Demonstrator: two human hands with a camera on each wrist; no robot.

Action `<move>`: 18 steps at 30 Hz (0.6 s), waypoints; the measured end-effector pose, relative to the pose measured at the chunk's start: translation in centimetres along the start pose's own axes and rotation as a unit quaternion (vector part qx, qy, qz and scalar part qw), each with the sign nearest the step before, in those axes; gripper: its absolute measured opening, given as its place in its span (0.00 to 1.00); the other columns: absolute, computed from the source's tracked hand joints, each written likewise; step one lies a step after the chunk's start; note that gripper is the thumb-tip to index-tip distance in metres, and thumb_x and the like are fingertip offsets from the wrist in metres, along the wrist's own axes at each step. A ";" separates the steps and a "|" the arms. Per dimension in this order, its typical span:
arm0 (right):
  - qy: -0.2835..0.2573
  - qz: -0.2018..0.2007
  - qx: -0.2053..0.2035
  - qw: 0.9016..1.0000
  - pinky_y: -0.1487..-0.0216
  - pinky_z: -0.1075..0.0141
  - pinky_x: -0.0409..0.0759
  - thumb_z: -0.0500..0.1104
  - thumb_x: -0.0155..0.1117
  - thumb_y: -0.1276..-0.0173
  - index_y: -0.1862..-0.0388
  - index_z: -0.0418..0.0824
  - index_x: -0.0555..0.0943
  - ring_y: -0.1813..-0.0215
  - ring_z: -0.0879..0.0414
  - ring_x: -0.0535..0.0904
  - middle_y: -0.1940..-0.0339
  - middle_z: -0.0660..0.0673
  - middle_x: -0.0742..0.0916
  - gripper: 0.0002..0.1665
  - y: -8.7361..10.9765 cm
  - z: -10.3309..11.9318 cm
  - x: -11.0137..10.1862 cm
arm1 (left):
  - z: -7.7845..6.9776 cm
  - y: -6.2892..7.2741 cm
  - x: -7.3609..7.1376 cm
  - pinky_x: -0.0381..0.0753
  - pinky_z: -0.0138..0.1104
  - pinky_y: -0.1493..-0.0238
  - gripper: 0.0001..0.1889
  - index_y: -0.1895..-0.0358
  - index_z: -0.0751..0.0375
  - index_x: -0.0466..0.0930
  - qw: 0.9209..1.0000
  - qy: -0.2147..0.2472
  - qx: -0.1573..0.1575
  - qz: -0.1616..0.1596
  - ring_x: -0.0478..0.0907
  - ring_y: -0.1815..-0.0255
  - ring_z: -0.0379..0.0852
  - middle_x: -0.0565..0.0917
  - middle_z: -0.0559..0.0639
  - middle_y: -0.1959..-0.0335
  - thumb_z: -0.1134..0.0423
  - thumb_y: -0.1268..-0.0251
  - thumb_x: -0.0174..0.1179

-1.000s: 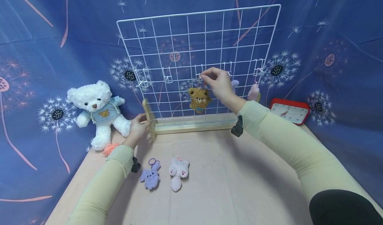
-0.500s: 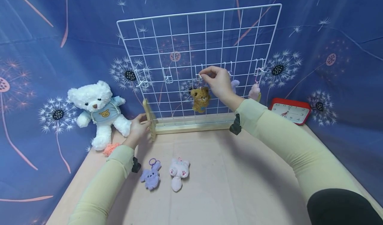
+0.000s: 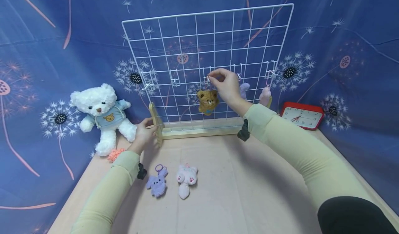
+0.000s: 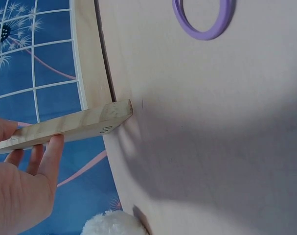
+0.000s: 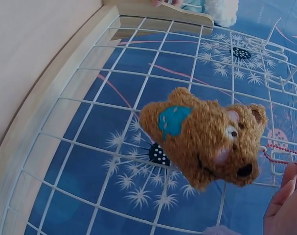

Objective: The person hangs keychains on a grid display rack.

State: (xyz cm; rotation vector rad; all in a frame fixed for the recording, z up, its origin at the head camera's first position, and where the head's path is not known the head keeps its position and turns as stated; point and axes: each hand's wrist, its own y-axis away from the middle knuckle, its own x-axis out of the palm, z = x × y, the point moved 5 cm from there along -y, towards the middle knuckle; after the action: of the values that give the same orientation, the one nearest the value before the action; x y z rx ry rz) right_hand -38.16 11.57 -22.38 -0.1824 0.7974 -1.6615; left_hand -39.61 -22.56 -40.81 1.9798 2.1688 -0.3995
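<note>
My right hand [image 3: 229, 88] pinches the red bead chain [image 5: 280, 152] of a brown plush bear keychain [image 3: 207, 101] at a middle hook of the white wire grid rack [image 3: 214, 33]. The bear hangs below the fingertips, in front of the wires; whether its chain is over the hook cannot be made out. My left hand [image 3: 144, 136] grips the rack's wooden end foot [image 4: 89, 120], thumb on one side and fingers on the other. Partly behind my right hand hangs a purple plush [image 3: 244, 90]. A pink plush [image 3: 265, 96] hangs at the far right hook.
A purple plush keychain [image 3: 157, 185] and a white plush keychain [image 3: 187, 180] lie on the table [image 3: 218, 192]. To the left sit a white teddy bear [image 3: 103, 116] and an orange pompom [image 3: 116, 155]. A red clock [image 3: 302, 115] stands at right. Two hooks [image 3: 175, 81] hold nothing at left.
The bear has swung and turned on its chain, to the side and then back toward the front. My right wrist has shifted slightly left. The left hand stays put.
</note>
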 end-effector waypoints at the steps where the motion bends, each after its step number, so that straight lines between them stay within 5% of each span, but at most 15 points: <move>1: -0.003 -0.001 -0.002 1.000 0.65 0.69 0.76 0.40 0.66 0.25 0.52 0.38 0.86 0.63 0.55 0.77 0.55 0.44 0.88 0.08 0.1 0.0 0.0 | 0.0 0.0 0.0 0.81 0.43 0.37 0.27 0.26 0.67 0.66 1.000 0.000 0.000 0.000 0.75 0.36 0.62 0.74 0.70 0.34 0.70 0.25 0.56; 10: -0.092 -0.003 -0.006 0.996 0.60 0.65 0.79 0.42 0.56 0.18 0.47 0.33 0.79 0.58 0.41 0.78 0.56 0.37 0.82 0.13 1.5 -0.5 0.0 | -0.1 0.0 0.0 0.81 0.43 0.37 0.26 0.26 0.68 0.66 1.000 -0.001 0.004 0.000 0.74 0.35 0.62 0.74 0.70 0.34 0.71 0.25 0.55; 18: -0.166 0.008 -0.009 0.986 0.60 0.60 0.83 0.39 0.54 0.18 0.48 0.27 0.77 0.60 0.45 0.82 0.60 0.33 0.85 0.14 3.6 -1.0 0.3 | -0.2 0.0 0.1 0.80 0.44 0.36 0.26 0.26 0.68 0.66 1.000 -0.003 0.000 -0.002 0.74 0.35 0.62 0.74 0.70 0.34 0.71 0.25 0.55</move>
State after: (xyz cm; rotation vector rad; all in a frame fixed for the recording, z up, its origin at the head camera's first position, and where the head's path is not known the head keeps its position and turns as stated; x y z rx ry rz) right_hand -35.83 11.51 -25.36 -0.4519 0.5581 -1.5556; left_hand -39.57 -22.39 -40.70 1.9713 2.1696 -0.4068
